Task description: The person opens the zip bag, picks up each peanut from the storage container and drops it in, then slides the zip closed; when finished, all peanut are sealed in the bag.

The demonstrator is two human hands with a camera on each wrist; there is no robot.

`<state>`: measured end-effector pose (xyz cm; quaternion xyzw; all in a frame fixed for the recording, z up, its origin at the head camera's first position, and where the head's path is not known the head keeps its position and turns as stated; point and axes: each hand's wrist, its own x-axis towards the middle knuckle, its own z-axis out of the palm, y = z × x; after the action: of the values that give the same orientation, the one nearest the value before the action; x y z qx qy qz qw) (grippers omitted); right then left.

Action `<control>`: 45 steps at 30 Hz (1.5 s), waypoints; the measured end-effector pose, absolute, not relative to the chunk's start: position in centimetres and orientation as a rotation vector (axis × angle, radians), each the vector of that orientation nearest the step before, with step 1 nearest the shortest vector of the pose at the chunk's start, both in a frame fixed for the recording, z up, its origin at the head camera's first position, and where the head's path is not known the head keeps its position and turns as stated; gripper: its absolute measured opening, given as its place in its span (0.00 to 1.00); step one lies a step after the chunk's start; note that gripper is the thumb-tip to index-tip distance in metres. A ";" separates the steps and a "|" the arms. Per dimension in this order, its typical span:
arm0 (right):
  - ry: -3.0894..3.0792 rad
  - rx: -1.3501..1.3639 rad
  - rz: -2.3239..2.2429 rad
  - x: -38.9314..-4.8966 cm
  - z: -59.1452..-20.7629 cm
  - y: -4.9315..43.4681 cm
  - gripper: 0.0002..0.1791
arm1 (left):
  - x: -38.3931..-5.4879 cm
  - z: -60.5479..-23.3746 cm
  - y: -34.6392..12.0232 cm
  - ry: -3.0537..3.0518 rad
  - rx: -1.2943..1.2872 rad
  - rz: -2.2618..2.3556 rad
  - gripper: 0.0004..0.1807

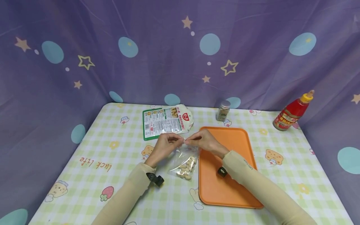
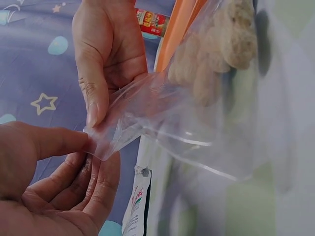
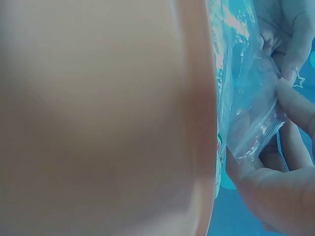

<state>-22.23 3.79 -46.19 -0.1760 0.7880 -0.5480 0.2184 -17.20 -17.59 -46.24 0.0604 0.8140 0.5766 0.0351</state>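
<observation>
A clear plastic bag (image 1: pixel 176 165) holds several peanuts in their shells (image 1: pixel 187 168), gathered at its lower end over the tablecloth. My left hand (image 1: pixel 166 146) pinches the bag's upper edge between thumb and forefinger. Close beside it, my right hand (image 1: pixel 206 141) pinches that same edge from the other side. In the left wrist view the bag's thin mouth (image 2: pixel 106 145) runs between the two hands' fingertips, and its sides look pressed together there. The right wrist view shows the crumpled film (image 3: pixel 256 108) between my fingers.
An orange tray (image 1: pixel 225 197) lies under my right forearm. Behind my hands rests a white and green printed food pouch (image 1: pixel 166 122). A small spice jar (image 1: pixel 223 111) stands at the back, and a red sauce bottle with a yellow cap (image 1: pixel 292 112) stands at the far right.
</observation>
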 end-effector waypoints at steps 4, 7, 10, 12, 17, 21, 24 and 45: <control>2.199 -0.501 -1.497 -22.1 -46.2 3.7 0.11 | -17.1 -46.3 -17.3 2.528 0.155 1.735 0.08; 2.202 -0.511 -1.494 -21.9 -46.2 3.5 0.10 | -17.0 -46.4 -17.0 2.558 0.131 1.714 0.06; 2.206 -0.526 -1.499 -21.8 -46.2 3.4 0.09 | -16.9 -46.4 -16.8 2.582 0.116 1.716 0.06; 2.228 -0.544 -1.490 -21.7 -46.2 3.3 0.09 | -16.8 -46.5 -16.6 2.597 0.103 1.722 0.06; 2.280 -0.605 -1.425 -21.8 -45.9 3.5 0.11 | -16.7 -46.4 -16.5 2.629 0.076 1.721 0.04; 2.271 -0.626 -1.385 -21.8 -45.8 3.7 0.11 | -16.9 -46.3 -16.6 2.643 0.070 1.713 0.04; 2.275 -0.632 -1.373 -21.8 -45.7 3.8 0.12 | -17.2 -46.4 -16.7 2.641 0.072 1.717 0.04; 2.295 -0.487 -1.311 -21.7 -45.6 5.7 0.11 | -17.7 -46.6 -18.3 2.638 -0.026 1.717 0.05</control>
<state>-21.70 5.69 -45.62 -0.1766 0.8321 -0.4752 0.2249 -17.66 -18.32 -46.57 -0.0082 0.8381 0.5455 -0.0033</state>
